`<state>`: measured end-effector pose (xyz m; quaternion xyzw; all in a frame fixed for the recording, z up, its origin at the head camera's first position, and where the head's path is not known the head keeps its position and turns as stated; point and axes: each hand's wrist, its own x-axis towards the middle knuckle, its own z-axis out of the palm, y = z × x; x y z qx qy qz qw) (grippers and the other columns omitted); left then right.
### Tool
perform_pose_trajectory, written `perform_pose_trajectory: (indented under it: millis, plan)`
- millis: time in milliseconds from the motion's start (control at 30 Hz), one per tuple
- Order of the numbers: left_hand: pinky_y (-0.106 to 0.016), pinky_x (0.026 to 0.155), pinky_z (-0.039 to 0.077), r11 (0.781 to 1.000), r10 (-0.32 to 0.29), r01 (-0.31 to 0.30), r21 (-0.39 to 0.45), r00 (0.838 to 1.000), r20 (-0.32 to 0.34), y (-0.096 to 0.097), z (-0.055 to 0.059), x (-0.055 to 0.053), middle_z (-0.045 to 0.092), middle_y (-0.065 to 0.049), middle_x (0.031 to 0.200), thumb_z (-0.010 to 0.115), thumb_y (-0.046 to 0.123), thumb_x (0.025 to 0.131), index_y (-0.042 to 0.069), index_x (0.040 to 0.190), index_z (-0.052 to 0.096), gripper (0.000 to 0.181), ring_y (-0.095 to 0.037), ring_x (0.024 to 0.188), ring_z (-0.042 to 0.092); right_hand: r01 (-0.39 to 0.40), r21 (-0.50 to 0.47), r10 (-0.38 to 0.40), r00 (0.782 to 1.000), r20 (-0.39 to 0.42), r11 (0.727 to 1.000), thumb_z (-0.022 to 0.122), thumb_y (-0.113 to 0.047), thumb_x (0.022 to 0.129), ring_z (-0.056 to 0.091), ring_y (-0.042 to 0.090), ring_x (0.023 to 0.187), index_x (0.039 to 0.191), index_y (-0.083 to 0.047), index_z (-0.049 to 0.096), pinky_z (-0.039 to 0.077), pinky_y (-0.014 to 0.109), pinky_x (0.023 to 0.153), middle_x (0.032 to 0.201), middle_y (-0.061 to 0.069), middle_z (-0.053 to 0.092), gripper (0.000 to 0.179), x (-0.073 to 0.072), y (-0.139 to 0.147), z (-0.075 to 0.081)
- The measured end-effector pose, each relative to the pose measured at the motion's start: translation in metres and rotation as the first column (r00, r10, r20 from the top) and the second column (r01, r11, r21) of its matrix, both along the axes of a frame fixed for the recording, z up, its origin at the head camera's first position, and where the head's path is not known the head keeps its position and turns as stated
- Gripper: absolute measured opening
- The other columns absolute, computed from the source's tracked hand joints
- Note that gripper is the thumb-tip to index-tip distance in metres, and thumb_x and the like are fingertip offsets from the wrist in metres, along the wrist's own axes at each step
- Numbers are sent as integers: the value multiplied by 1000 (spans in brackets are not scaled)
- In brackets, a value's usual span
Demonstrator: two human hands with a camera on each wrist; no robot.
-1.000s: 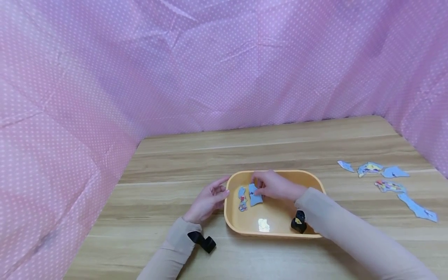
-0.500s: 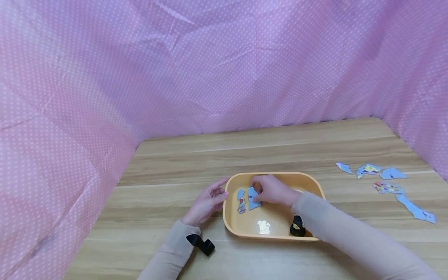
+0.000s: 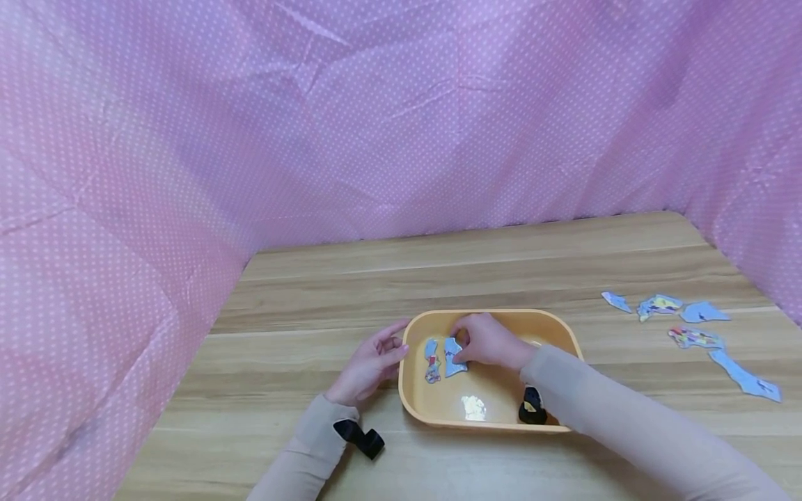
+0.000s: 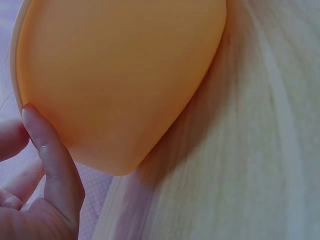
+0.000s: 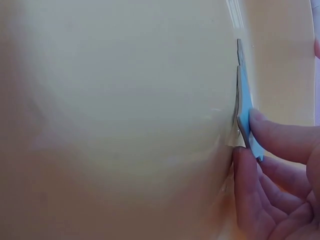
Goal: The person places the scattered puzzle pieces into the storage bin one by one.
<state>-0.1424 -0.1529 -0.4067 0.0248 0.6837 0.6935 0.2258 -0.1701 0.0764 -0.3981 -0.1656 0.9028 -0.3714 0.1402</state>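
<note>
The right hand (image 3: 490, 342) pinches a light-blue puzzle piece (image 3: 456, 358) with the thumb on one face and a finger on the other, as the right wrist view shows. Seen from above, with 12 o'clock pointing away from the person, the piece lies at about 8 o'clock from the middle of that hand, inside the tray, its long axis running roughly 12 to 6. At 9 o'clock from it, just beside and apart, a slim puzzle piece with a multicoloured print (image 3: 433, 362) lies almost parallel, so a narrow gap separates the two long edges. Whether the pinched piece touches the tray floor cannot be told. The right hand is the nearer one to it, being in contact; the left hand (image 3: 368, 362) is outside, at the tray's 9 o'clock end, its fingers loosely bent and its thumb touching the rim. The container is an orange rounded rectangular tray (image 3: 489, 426), standing on the wood-grain counter (image 3: 313, 299) with its long axis from 9 to 3, and these two pieces are in it, near its 9 o'clock end. Beyond it, between 2 and 3 o'clock, five loose puzzle pieces (image 3: 696, 337) lie on the counter.
</note>
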Motion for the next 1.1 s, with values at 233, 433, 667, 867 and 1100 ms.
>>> perform_pose_trajectory:
  millis: [233,433,667,867,1100]
  plan:
    - [-24,71,53,1000,6,-6,10,1000,-3,-1,-1,1,52,-4,97,53,5,95,9,146,35,54,-10,83,57,-14,31,15,999,-31,999,82,-11,71,52,14,69,103,-2,69,46,24,63,76,1,59,36,0,-1,0]
    - [-26,71,54,998,-4,3,69,1000,6,-1,-1,3,54,-2,95,49,-1,95,6,147,31,56,-9,82,58,-26,65,30,998,-60,998,82,-13,71,51,14,71,102,-2,70,46,25,66,78,1,60,35,1,-1,-3]
    - [-27,72,54,996,-17,17,83,1000,2,-1,0,3,54,-1,96,48,-1,95,6,148,29,56,-10,84,59,-44,84,52,994,-95,995,83,-14,70,51,12,69,100,-2,70,46,25,65,77,0,60,34,0,-1,-3]
    - [-26,73,54,997,-11,10,78,1000,9,-1,0,2,53,-2,96,49,1,95,6,148,30,56,-9,83,58,-57,99,69,991,-113,993,82,-14,71,50,11,67,96,-1,69,44,24,63,73,0,58,31,-1,0,0]
    - [-26,73,54,998,-14,14,55,1000,1,-1,0,0,53,-3,97,50,2,95,8,147,32,55,-10,84,58,-61,33,64,994,-84,998,82,-13,71,50,12,65,98,0,68,42,23,59,74,1,58,33,-2,2,5]
